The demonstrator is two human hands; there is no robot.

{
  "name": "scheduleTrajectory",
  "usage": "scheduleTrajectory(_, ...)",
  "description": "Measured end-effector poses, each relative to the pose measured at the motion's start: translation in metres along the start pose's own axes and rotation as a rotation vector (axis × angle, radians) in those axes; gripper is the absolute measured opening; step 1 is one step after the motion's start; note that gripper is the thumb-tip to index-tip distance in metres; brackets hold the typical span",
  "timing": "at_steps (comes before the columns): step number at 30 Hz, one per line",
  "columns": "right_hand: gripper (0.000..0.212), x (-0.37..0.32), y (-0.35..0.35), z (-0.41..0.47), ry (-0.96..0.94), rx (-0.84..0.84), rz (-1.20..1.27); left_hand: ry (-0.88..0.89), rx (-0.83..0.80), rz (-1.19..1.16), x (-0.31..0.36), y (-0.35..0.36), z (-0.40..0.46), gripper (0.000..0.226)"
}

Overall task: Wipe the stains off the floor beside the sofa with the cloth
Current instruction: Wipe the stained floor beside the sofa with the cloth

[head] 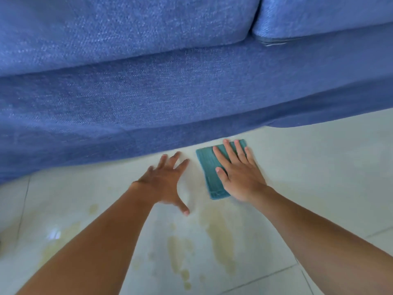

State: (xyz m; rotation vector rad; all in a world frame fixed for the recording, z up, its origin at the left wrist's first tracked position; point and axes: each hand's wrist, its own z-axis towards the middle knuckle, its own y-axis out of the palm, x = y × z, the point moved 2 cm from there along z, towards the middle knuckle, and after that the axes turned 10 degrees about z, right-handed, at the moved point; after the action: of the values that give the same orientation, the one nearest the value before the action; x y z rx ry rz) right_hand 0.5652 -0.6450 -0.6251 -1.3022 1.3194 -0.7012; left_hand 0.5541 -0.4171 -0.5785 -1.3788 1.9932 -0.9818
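The upper half of the view is filled by a blue fabric sofa (148, 99); two seat cushions are seen at the top, split by a seam at the upper right, with the front panel running below them down to the floor line.

The lower half is taken up by the floor (319, 171), pale glossy tiles with thin grout lines visible at the left edge and the lower right. A window glare patch is reflected at the lower left.

Yellowish stains (219, 237) are spread over the tiles between the two forearms: long streaks in the centre, small drops below them, fainter smears toward the lower left. All of them are located nearer the camera than both hands.

The cloth (209, 173) is a teal rectangle, laid flat on the floor just beside the sofa's bottom edge, beyond the stained patch. Its right part is covered by the hand.

The right hand (238, 175) is pressed palm-down on the cloth, fingers (230, 151) extended flat and slightly apart, nothing gripped. Its near edge is motion-blurred.

The left hand (163, 182) is spread wide over bare tile just left of the cloth, apart from it, fingers splayed, holding nothing. Contact with the floor cannot be told.
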Motion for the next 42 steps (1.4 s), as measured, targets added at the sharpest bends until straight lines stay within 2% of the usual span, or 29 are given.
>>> scheduleTrajectory(2,0.066,0.012,0.008,-0.039,0.007,0.02,-0.012,0.039,-0.036,0.059,-0.006,-0.003,0.0,0.151)
scheduleTrajectory(4,0.068,0.031,0.006,-0.055,0.094,0.031,-0.028,0.069,-0.046,0.117,-0.009,-0.002,0.0,0.153)
scheduleTrajectory(8,0.069,0.014,-0.008,0.023,0.208,0.056,0.039,0.082,-0.038,0.126,-0.009,0.0,0.003,0.155)
scheduleTrajectory(10,0.067,-0.012,0.001,0.024,0.136,0.036,0.008,0.076,-0.043,0.111,-0.01,0.001,0.001,0.155)
scheduleTrajectory(13,0.068,-0.008,0.018,-0.064,0.004,0.04,-0.009,0.088,-0.013,0.137,-0.012,0.002,-0.005,0.15)
scheduleTrajectory(15,0.07,0.023,0.014,-0.087,0.101,0.066,-0.008,0.11,-0.017,0.137,-0.013,0.009,-0.013,0.144)
scheduleTrajectory(18,0.074,0.029,-0.002,-0.037,0.373,0.116,0.068,0.135,-0.059,0.123,-0.018,0.022,-0.027,0.146)
scheduleTrajectory(19,0.073,0.017,0.004,-0.034,0.371,0.099,0.053,0.138,-0.066,0.129,-0.02,0.025,-0.029,0.147)
scheduleTrajectory(20,0.071,0.002,0.014,-0.047,0.292,0.083,0.031,0.136,-0.074,0.128,-0.023,0.027,-0.034,0.147)
scheduleTrajectory(22,0.069,-0.01,0.032,-0.111,0.058,0.024,-0.023,0.137,-0.073,0.119,-0.03,0.028,-0.043,0.148)
scheduleTrajectory(23,0.069,0.001,0.033,-0.141,0.044,0.013,-0.036,0.141,-0.066,0.11,-0.033,0.03,-0.047,0.148)
scheduleTrajectory(24,0.069,0.019,0.027,-0.15,0.068,0.034,-0.036,0.137,-0.056,0.094,-0.038,0.031,-0.052,0.148)
scheduleTrajectory(26,0.071,0.047,0.013,-0.127,0.264,0.1,-0.009,0.117,-0.055,0.091,-0.046,0.034,-0.063,0.148)
scheduleTrajectory(28,0.074,0.037,0.012,-0.094,0.43,0.109,0.042,0.109,-0.082,0.126,-0.05,0.039,-0.073,0.15)
scheduleTrajectory(30,0.071,0.014,0.03,-0.108,0.301,0.075,-0.005,0.115,-0.088,0.148,-0.053,0.045,-0.084,0.152)
scheduleTrajectory(32,0.07,0.021,0.039,-0.159,0.196,0.026,-0.049,0.138,-0.083,0.144,-0.053,0.05,-0.099,0.151)
scheduleTrajectory(34,0.071,0.037,0.036,-0.203,0.328,0.086,-0.009,0.134,-0.048,0.108,-0.054,0.056,-0.113,0.152)
scheduleTrajectory(36,0.073,0.016,0.046,-0.222,0.397,0.078,-0.029,0.106,-0.042,0.089,-0.054,0.063,-0.125,0.153)
scheduleTrajectory(39,0.075,-0.042,0.069,-0.205,0.114,0.048,-0.055,0.069,-0.052,0.061,-0.05,0.085,-0.138,0.156)
scheduleTrajectory(40,0.075,-0.04,0.065,-0.189,0.098,0.034,-0.051,0.064,-0.054,0.067,-0.048,0.092,-0.141,0.156)
scheduleTrajectory(42,0.073,-0.024,0.051,-0.173,0.259,0.069,-0.011,0.039,-0.069,0.074,-0.05,0.101,-0.142,0.157)
